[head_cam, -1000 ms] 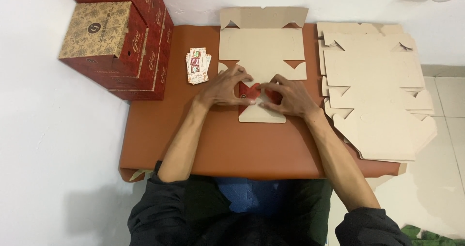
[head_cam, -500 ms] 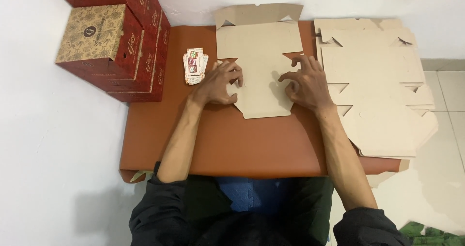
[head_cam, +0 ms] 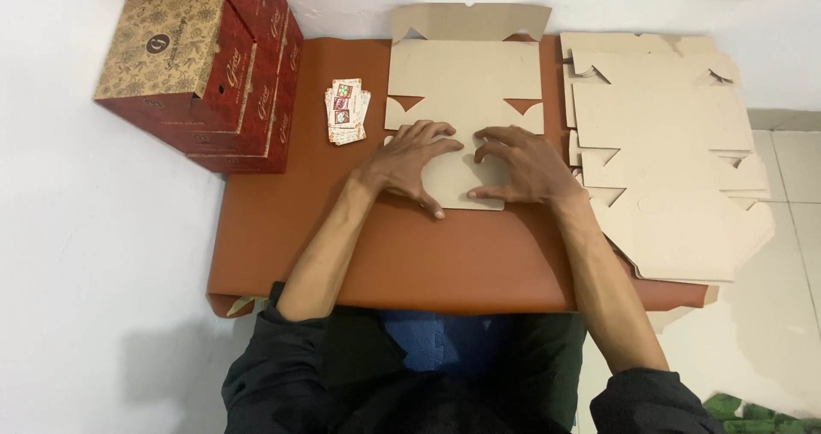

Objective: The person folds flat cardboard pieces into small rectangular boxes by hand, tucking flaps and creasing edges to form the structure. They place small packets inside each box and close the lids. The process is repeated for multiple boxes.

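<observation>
Left hand (head_cam: 409, 165) and right hand (head_cam: 523, 167): both spread flat, palms down, pressing on near flap of box blank (head_cam: 466, 92). No closed grip on either side; fingers splayed, nothing pinched or lifted, contact by palm and fingertips only. Thumbs turned inward, close together but apart.

Box blank: flat, unfolded brown cardboard, lying at centre of counter (head_cam: 282, 229), far flap reaching past back edge toward wall. Two triangular notches visible at mid-panel, one each side. Near flap lying under both hands, lower edge showing between wrists.

Handling, judged: light, stiff across panels, bending readily only along scored creases. Dry and matt, so unlikely to slip under a flat palm. Corners and thin tabs liable to crumple if squeezed. Best taken at flap edges beside a crease, or held down flat on a panel as here.

Right of hands: stack of blanks (head_cam: 667, 143), same cardboard, overlapping untidily, overhanging right edge of counter. Nearest edge just beside right hand.

Left of hands: small pile of cards (head_cam: 345, 109), printed, fanned slightly, near left hand but not touching.

Far left: red boxes (head_cam: 248, 75) stacked against wall, gold patterned box (head_cam: 162, 45) on top.

Counter surface: plain reddish-brown, smooth.
</observation>
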